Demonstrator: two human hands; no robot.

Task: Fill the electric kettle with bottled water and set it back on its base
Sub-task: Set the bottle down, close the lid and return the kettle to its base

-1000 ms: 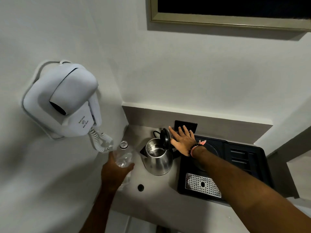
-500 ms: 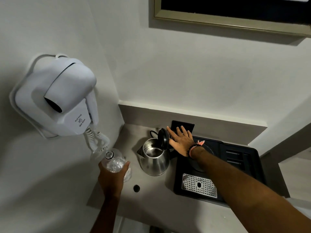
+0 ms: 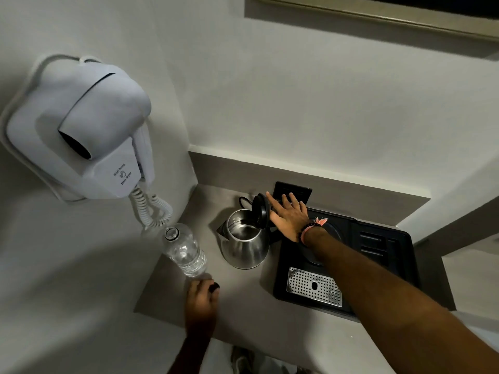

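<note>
The steel electric kettle point(image 3: 244, 245) stands on the grey counter point(image 3: 167, 292), left of its round base point(image 3: 333, 233) on the black tray. Its black lid point(image 3: 260, 210) is tipped up, and some water shows inside. My right hand point(image 3: 289, 215) lies flat and spread against the back of the lid. An uncapped clear water bottle point(image 3: 185, 251) stands upright to the kettle's left. My left hand point(image 3: 201, 300) is just in front of the bottle's foot, fingers curled on the small black cap point(image 3: 214, 286); I cannot tell if it still touches the bottle.
The black tray point(image 3: 383, 255) holds a perforated metal drip grid point(image 3: 314, 286). A white wall-mounted hair dryer point(image 3: 81, 136) with a coiled cord point(image 3: 151, 209) hangs over the counter's left end. A black wall socket point(image 3: 293, 191) sits behind the kettle.
My left hand set the bottle down on the counter, let it go, and drew back to the black cap. My right hand stayed on the kettle lid.
</note>
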